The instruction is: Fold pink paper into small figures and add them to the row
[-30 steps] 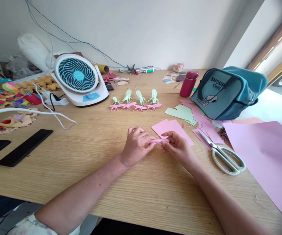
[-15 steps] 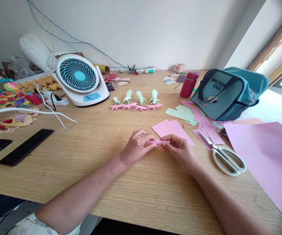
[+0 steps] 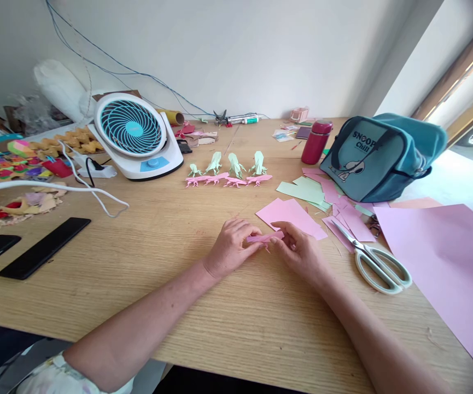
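Note:
A small pink folded-paper figure with thin legs is held just above the table, in front of my chest. My left hand pinches its left end between thumb and fingers. At its right end is my right hand, the thumb low against the paper and the index finger arched over it. Beyond my hands lie flat pink paper sheets. Farther back stand several pale green folded-paper insects, with a row of pink folded-paper insects before them.
To the right lie scissors, a large pink sheet and green paper pieces. A red flask stands beside a teal bag. On the left are a fan, a white cable and a black flat object.
My right index finger has lifted and arched over the figure's right end, and the right hand's grip has loosened a little. My left hand keeps its pinch.

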Tool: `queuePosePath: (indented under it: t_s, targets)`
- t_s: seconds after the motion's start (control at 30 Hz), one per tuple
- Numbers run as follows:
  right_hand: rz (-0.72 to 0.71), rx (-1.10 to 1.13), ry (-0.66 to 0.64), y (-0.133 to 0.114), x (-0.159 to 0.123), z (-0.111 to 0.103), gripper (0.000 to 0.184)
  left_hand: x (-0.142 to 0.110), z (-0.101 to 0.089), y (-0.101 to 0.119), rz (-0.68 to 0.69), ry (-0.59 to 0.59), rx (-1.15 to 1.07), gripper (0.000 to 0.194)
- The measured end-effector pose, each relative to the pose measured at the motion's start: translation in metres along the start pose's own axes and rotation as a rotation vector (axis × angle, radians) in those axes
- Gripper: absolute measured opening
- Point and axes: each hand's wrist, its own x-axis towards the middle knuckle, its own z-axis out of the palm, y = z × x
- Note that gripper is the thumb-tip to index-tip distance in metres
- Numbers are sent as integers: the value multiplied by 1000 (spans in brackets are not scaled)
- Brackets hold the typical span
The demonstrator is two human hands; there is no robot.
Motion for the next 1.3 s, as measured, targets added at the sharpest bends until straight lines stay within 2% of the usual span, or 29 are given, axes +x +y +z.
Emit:
queuePosePath:
  t_s: [0.27, 0.47, 0.83, 0.97, 1.03, 1.17, 1.3]
  targets:
    - [-76, -129, 219, 2, 2, -13, 25, -1, 2, 4, -62, 4, 39, 28]
    - [-66, -184, 296, 1, 2, -16, 20, 0, -4, 2, -116, 51, -10, 10]
    - [-102, -180, 334, -1, 2, -18, 14, 1, -7, 0, -146, 96, -92, 12]
    - [-115, -163, 348, -3, 2, -19, 14, 1, -7, 5, -124, 63, -91, 8]
    - [-120, -157, 330, -4, 2, -19, 14, 1, -7, 8, -107, 49, -93, 5]
    - [-134, -141, 271, -4, 2, -18, 14, 1, -10, 10, -96, 33, -93, 13]
    - [-182, -123, 165, -4, 3, -17, 14, 3, -12, 7, -122, 58, -105, 16]
